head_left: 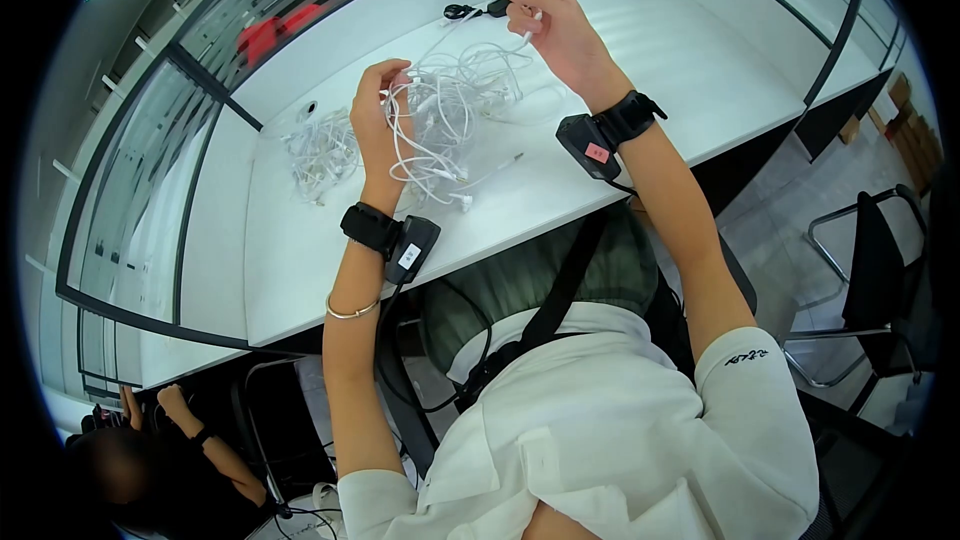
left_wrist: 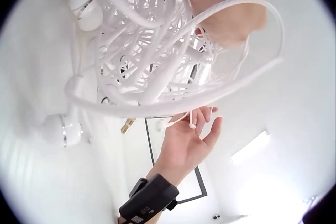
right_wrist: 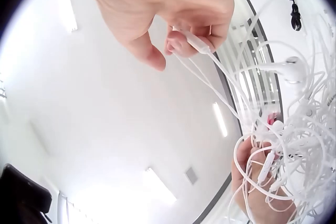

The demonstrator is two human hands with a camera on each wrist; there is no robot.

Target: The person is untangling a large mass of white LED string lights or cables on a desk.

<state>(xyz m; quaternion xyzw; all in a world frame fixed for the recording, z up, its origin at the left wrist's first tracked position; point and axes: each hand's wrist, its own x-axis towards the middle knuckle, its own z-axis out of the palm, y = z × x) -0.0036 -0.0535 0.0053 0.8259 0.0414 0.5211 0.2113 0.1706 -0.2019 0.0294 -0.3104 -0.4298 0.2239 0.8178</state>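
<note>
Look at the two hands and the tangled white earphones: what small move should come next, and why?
Probably the right hand should draw its pinched cable gently away while the left hand grips the tangle. That strand runs straight into the knot, so a slow pull may show where it snags.

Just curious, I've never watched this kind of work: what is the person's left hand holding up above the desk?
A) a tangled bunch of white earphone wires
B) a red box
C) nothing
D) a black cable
A: the left hand grips a tangled bunch of white earphone wires, raised off the white desk.
</note>
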